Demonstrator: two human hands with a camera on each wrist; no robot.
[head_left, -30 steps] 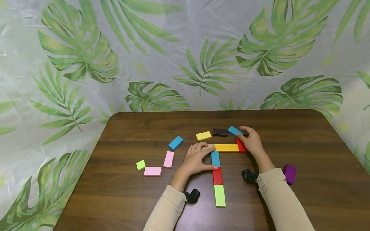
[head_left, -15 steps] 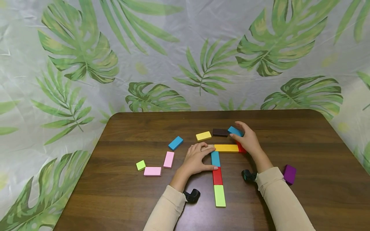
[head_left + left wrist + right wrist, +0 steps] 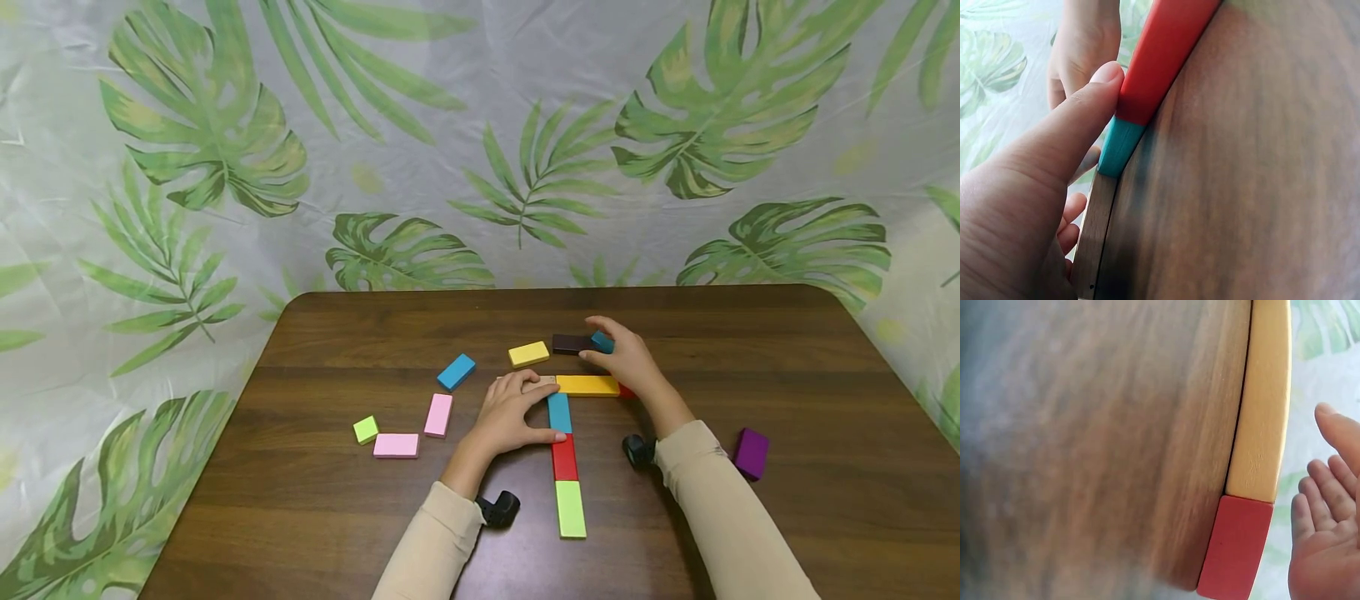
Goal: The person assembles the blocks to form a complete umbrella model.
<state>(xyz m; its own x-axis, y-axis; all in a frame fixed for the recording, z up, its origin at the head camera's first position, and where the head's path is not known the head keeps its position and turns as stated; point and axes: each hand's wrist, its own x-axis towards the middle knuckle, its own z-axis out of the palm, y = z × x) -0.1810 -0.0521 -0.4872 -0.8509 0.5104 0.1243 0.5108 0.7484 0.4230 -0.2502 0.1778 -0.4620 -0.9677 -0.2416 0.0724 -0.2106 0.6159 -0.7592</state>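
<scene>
My left hand (image 3: 510,412) rests over a plain wood block (image 3: 545,381) at the left end of a row, covering much of it. Its thumb touches where a teal block (image 3: 558,413) meets a red block (image 3: 564,458), as the left wrist view also shows. A green block (image 3: 570,510) ends that column. My right hand (image 3: 632,364) hovers above the row with thumb and fingers apart, nothing between them in the right wrist view. It is nearest a black block (image 3: 572,344) and a partly hidden blue block (image 3: 602,341). Below it lie a yellow-orange block (image 3: 587,385) and a mostly covered red end block (image 3: 1238,547).
Loose on the brown table (image 3: 300,517) lie a yellow block (image 3: 528,354), a blue block (image 3: 456,372), two pink blocks (image 3: 396,446) and a small green block (image 3: 365,429). A purple block (image 3: 752,454) sits beside the right sleeve. A leaf-patterned cloth (image 3: 405,167) hangs behind the table.
My right hand has moved left from the blue block by the red end block toward the black block, covering more of the blue one. The blocks and my left hand have stayed put.
</scene>
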